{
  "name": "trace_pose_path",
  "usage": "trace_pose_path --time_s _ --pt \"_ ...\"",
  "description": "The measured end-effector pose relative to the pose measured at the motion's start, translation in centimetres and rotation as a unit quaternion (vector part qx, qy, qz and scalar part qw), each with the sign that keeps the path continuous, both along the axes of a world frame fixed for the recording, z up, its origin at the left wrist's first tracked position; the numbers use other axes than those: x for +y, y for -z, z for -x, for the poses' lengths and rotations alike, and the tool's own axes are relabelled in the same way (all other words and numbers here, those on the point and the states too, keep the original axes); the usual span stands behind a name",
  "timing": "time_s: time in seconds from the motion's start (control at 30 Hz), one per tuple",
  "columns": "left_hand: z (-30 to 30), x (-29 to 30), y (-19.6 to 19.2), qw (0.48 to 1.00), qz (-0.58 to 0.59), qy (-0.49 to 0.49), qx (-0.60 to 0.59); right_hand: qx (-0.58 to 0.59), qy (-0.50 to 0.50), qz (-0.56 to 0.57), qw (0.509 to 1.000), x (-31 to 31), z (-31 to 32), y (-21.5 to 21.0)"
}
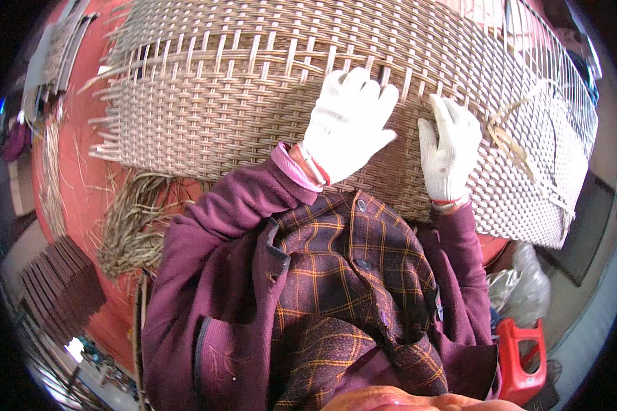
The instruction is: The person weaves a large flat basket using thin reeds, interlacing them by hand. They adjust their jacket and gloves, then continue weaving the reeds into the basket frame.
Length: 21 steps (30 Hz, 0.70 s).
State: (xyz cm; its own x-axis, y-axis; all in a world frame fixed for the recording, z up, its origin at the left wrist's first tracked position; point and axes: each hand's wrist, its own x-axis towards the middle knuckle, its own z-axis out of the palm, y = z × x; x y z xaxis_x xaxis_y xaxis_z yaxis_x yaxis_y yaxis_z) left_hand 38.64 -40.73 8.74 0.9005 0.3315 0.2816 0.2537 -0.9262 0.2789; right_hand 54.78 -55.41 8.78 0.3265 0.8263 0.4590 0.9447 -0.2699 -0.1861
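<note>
Currently one large woven rattan panel (253,103) lies across a red table (82,185); this panel is the landmark for all positions below. Its weave is tight along the near half and loose toward the far edge, where upright stakes stand apart with open gaps between them.

Two hands are in view, both in white knit gloves. Left hand (346,123): laid flat on the panel near its middle, fingers extended and close together, tips reaching the line where the loose weave begins; it presses on the surface and grips nothing. Right hand (451,147): flat on the panel just to the right of the left hand, fingers straight and slightly spread, thumb out to the side; it also touches the weave only and holds nothing.

One white wire frame (562,75) runs along the panel's right end. One bundle of loose straw-coloured strands (134,219) lies at the panel's near left corner. One red plastic stool (521,359) stands below the panel's right end, beside one crumpled clear plastic bag (524,284)
</note>
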Motion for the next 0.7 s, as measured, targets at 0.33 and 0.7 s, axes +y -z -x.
trace_pose_path --time_s 0.33,0.7 --pt "6.5 5.8 0.3 0.993 -0.045 -0.092 -0.051 0.058 -0.234 -0.041 0.970 12.4 3.1 -0.5" --pt "10.5 8.2 -0.2 0.988 -0.052 -0.141 -0.044 0.086 -0.233 0.073 0.966 18.5 2.2 -1.8"
